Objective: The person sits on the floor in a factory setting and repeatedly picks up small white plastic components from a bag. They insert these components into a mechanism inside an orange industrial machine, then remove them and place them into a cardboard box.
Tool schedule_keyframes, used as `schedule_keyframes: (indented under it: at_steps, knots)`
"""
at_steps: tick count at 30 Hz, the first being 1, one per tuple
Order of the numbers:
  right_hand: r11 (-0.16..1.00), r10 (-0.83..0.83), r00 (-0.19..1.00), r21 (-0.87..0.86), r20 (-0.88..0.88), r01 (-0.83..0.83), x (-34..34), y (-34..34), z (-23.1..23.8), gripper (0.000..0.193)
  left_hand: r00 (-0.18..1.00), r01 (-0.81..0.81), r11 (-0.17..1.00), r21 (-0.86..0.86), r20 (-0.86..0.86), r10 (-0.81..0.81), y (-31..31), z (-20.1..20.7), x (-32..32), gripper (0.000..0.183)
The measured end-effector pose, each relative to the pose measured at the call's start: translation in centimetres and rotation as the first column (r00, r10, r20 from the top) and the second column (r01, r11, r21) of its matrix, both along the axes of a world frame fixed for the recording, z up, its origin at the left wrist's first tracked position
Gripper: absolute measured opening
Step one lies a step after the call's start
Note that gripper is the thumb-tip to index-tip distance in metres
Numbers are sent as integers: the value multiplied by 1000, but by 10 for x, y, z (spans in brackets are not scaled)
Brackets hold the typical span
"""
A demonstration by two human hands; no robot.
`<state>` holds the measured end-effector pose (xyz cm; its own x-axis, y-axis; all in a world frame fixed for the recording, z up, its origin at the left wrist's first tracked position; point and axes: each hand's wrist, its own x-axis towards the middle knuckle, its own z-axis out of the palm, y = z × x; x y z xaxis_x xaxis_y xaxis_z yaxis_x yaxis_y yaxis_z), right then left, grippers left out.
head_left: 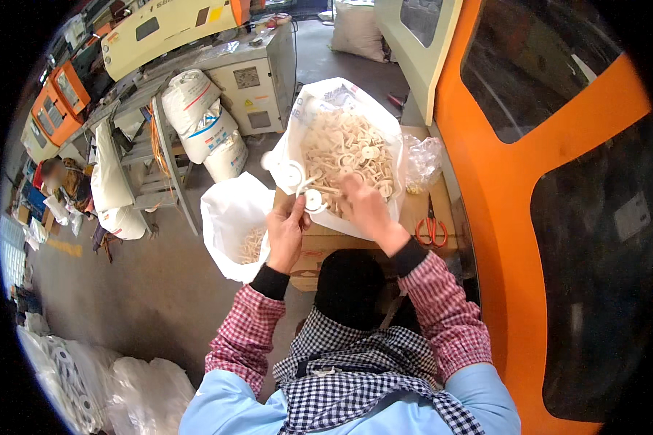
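My left hand (286, 233) is closed, its thumb and fingers pinching a white plastic moulded piece (313, 201) with round discs on it. In front of me a large open white sack (274, 161) is heaped with small cream-white plastic parts (355, 138), some ring-shaped, some stick-like. Over the near side of that heap is my right hand (368, 210); its fingers are blurred, so whether they grip a part cannot be made out. A smaller white sack (221, 210), left of my left hand, has thin pale pieces (252, 245) inside.
Orange-handled scissors (432, 226) and a clear plastic bag (422, 161) lie on cardboard (411, 206) at the right. A large orange machine (511, 239) borders the right side. Filled sacks (203, 127) stand by a grey cabinet. A person (69, 181) is at the far left.
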<state>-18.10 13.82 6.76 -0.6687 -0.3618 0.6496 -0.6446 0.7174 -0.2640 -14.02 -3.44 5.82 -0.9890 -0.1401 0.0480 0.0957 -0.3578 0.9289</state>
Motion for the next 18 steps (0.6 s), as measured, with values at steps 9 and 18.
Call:
schedule_keyframes:
  at_steps: [9, 18]
  knots:
    - [943, 260, 934, 143, 245, -300, 35, 13, 9, 17, 955, -203, 786, -584, -294, 29, 10, -1, 20, 13]
    - [945, -232, 919, 298, 319, 135, -10, 33, 13, 41, 938, -246, 712, -658, -347, 3, 12, 11, 13, 14]
